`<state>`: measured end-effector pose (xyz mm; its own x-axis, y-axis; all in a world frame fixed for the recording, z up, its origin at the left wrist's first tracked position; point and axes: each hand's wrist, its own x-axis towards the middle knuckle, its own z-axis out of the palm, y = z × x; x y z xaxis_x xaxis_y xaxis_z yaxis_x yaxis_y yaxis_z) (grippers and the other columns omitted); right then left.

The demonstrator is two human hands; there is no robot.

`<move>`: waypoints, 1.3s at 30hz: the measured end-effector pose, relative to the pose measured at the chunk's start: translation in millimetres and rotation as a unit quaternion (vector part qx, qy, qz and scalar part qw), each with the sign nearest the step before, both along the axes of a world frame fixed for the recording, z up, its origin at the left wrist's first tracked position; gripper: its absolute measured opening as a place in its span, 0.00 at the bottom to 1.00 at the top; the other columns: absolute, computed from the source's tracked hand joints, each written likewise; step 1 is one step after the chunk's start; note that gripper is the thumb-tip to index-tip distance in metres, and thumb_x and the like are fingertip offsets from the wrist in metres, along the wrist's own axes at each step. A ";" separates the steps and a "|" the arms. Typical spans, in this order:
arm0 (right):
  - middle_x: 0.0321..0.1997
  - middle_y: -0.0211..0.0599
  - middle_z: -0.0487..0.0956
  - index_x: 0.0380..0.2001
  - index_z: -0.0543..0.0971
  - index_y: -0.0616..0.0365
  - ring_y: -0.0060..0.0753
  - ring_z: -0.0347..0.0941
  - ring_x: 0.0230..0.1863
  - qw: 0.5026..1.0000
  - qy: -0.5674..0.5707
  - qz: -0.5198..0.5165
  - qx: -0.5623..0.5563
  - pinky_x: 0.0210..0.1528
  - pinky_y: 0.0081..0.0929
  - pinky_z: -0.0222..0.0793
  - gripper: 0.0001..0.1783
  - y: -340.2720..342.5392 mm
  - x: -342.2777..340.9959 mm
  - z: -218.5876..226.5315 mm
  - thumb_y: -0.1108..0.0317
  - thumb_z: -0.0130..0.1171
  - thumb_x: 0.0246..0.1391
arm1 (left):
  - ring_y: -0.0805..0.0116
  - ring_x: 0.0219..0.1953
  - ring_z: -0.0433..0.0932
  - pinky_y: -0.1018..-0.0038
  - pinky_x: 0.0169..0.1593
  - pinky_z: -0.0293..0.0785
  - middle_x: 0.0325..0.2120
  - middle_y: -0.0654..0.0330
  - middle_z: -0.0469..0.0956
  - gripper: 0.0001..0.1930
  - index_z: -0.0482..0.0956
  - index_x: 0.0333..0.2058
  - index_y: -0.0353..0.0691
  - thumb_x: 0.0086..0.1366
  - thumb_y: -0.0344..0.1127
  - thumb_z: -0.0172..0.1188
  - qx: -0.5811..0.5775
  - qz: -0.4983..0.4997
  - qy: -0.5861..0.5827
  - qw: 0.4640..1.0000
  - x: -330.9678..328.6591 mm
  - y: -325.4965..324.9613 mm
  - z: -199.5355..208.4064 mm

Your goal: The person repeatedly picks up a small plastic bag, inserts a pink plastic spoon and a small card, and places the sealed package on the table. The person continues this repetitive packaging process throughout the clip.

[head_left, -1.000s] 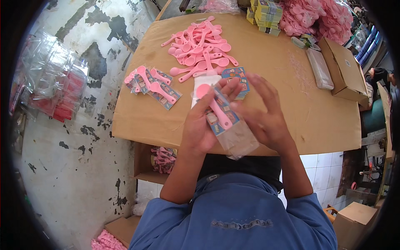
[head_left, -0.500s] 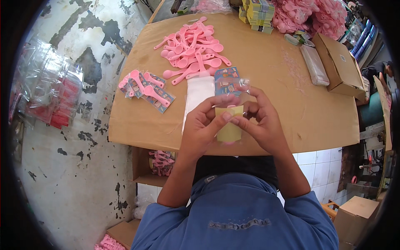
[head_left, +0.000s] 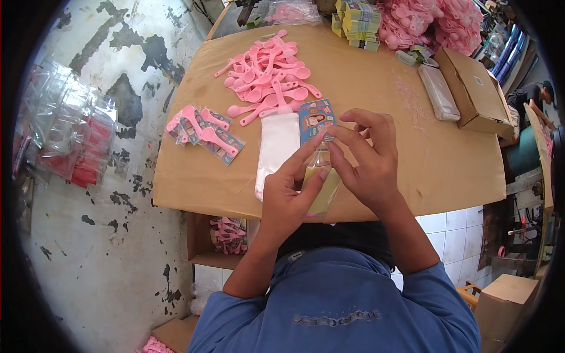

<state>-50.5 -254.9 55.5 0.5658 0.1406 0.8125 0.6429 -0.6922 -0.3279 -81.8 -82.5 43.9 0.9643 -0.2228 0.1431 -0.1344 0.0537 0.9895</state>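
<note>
My left hand (head_left: pixel 287 191) grips a clear plastic bag (head_left: pixel 322 194) with a pale yellow card inside, thumb across its front. At the bag's top edge, my right hand (head_left: pixel 372 162) pinches the film close to my left fingertips. A bit of pink shows at the bag's lower end. Just beyond my hands lie a stack of clear bags (head_left: pixel 276 150) and blue printed cards (head_left: pixel 316 116). Further off is a heap of pink measuring spoons (head_left: pixel 271 73). Bagged spoons on blue cards (head_left: pixel 218 138) rest to the left.
Bundled yellow cards (head_left: pixel 360 23) and big bags of pink spoons (head_left: pixel 426 23) sit at the far right. A cardboard box (head_left: pixel 474 97) and a clear-wrapped pack (head_left: pixel 438 91) line the right edge. Plastic bags (head_left: pixel 73 126) hang on the left wall. Another person (head_left: pixel 532 97) is at far right.
Both hands have shifted: my right fingers have moved up to the bag's top, while my left hand has come lower. The yellow card now tilts and sits slightly lower.
</note>
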 end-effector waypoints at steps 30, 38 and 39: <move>0.33 0.26 0.78 0.45 0.79 0.62 0.14 0.72 0.32 0.828 0.365 0.240 0.351 0.37 0.16 0.69 0.08 -8.6 -15.4 -21.4 0.74 0.56 0.65 | 0.72 0.49 0.80 0.75 0.49 0.82 0.52 0.52 0.79 0.11 0.79 0.49 0.31 0.70 0.27 0.62 -0.144 0.000 0.024 0.989 14.5 10.4 -23.5; 0.36 0.26 0.80 0.44 0.81 0.62 0.13 0.73 0.34 0.773 0.425 0.268 0.388 0.38 0.16 0.69 0.07 -11.2 -10.3 -17.4 0.72 0.62 0.64 | 0.71 0.46 0.82 0.74 0.49 0.81 0.47 0.50 0.83 0.13 0.78 0.51 0.27 0.72 0.28 0.60 -0.176 -0.008 0.065 0.982 14.2 18.7 -16.3; 0.34 0.25 0.80 0.43 0.81 0.61 0.11 0.71 0.32 0.759 0.439 0.272 0.396 0.34 0.15 0.67 0.06 -11.6 -11.3 -14.6 0.72 0.62 0.64 | 0.71 0.44 0.83 0.74 0.49 0.81 0.45 0.50 0.84 0.13 0.78 0.51 0.27 0.72 0.28 0.60 -0.161 0.004 0.062 0.985 14.4 19.9 -18.8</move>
